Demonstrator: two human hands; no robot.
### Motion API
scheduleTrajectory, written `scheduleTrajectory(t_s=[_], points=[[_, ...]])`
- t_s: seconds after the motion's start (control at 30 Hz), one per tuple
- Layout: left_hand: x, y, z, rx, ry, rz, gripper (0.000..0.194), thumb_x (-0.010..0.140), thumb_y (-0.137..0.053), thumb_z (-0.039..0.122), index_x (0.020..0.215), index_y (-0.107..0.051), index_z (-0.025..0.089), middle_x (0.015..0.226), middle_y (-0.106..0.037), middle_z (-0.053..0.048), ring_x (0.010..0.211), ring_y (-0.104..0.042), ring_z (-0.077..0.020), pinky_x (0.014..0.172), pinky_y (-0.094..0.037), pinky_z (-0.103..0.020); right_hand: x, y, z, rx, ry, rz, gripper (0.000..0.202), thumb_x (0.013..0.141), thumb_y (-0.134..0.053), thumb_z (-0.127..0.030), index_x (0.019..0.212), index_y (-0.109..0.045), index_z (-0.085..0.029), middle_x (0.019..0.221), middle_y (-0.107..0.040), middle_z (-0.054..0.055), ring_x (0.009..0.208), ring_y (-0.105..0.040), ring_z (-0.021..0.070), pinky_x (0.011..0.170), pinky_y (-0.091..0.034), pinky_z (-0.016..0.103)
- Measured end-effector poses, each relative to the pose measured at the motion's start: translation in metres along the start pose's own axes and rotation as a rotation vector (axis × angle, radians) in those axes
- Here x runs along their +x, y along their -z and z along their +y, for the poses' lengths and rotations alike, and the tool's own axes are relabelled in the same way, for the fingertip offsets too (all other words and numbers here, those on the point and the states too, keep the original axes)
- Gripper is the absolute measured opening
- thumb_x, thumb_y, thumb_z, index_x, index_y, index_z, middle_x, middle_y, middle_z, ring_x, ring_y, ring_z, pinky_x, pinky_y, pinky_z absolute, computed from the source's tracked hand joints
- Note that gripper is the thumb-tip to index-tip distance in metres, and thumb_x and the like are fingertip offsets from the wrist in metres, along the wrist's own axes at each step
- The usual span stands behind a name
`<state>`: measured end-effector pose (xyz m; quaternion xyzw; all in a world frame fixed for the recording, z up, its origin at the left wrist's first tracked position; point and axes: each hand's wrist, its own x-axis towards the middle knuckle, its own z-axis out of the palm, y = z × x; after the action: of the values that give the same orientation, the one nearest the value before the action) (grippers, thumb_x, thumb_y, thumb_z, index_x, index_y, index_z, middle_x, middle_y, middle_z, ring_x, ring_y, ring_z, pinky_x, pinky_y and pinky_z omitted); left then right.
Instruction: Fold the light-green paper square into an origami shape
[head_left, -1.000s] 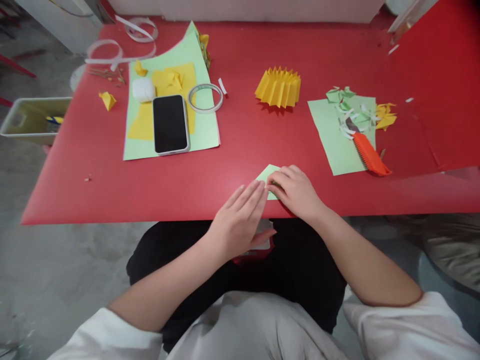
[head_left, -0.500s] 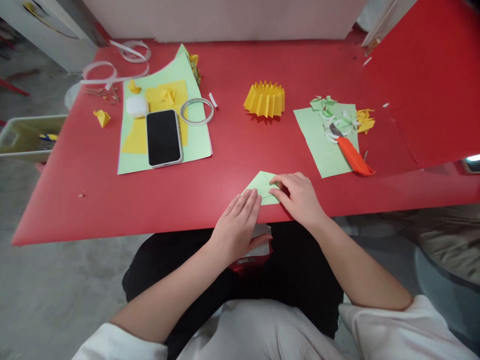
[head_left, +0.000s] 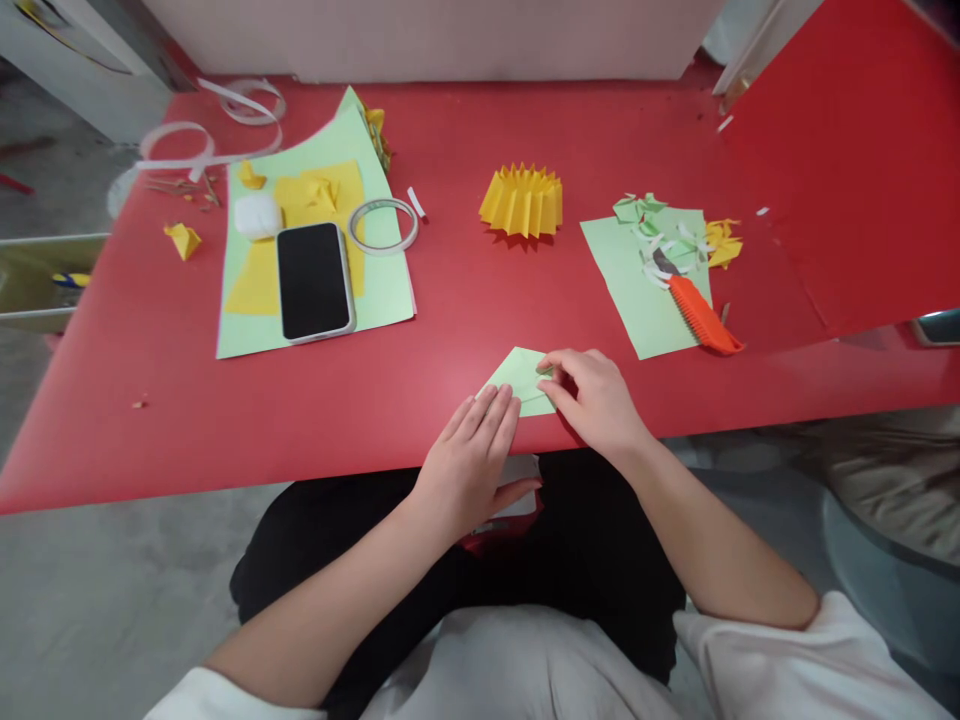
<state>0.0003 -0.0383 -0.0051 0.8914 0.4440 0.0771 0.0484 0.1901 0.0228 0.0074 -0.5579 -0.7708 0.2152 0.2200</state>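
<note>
A folded piece of light green paper (head_left: 523,372) lies on the red tabletop near its front edge, its pointed end facing away from me. My left hand (head_left: 471,455) rests flat on its left lower part, fingers stretched out together and thumb apart. At the paper's right side, my right hand (head_left: 589,395) pinches a raised flap between thumb and index finger. Beyond the hands stands a yellow pleated paper piece (head_left: 521,202), fanned in zigzag folds.
On the left, a phone (head_left: 315,282), a white case (head_left: 257,216) and a tape roll (head_left: 382,226) lie on green and yellow sheets (head_left: 390,305). To the right, an orange-handled cutter (head_left: 703,313) rests on green paper (head_left: 637,310) with scraps. White strips (head_left: 176,160) curl at far left.
The view has shifted slightly, so the table's things appear a little further left. My right fingers have lifted the paper's flap a little; my left hand stays flat on the paper.
</note>
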Motion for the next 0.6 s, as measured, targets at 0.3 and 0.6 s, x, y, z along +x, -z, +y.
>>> scheduleTrajectory(t_s=[0.3, 0.6], points=[[-0.0007, -0.0003, 0.0003, 0.025, -0.004, 0.02, 0.077, 0.084, -0.037, 0.061, 0.136, -0.035, 0.003, 0.143, -0.037, -0.016, 0.134, -0.03, -0.0289, 0.109, -0.027, -0.041, -0.0008, -0.0025, 0.0013, -0.091, 0.021, -0.001, 0.009, 0.085, -0.053, -0.027, 0.086, -0.06, -0.021, 0.075, -0.062, 0.002, 0.074, -0.051, 0.0189, 0.07, -0.035, 0.032], [0.0014, 0.0008, 0.0023, 0.026, 0.014, 0.004, 0.076, 0.084, -0.04, 0.06, 0.136, -0.036, 0.005, 0.143, -0.038, -0.016, 0.133, -0.032, -0.0301, 0.108, -0.03, -0.043, -0.0056, -0.0092, 0.0006, -0.198, 0.035, 0.091, 0.017, 0.083, -0.055, -0.038, 0.08, -0.061, -0.022, 0.079, -0.06, 0.003, 0.079, -0.05, 0.0206, 0.073, -0.036, 0.034]])
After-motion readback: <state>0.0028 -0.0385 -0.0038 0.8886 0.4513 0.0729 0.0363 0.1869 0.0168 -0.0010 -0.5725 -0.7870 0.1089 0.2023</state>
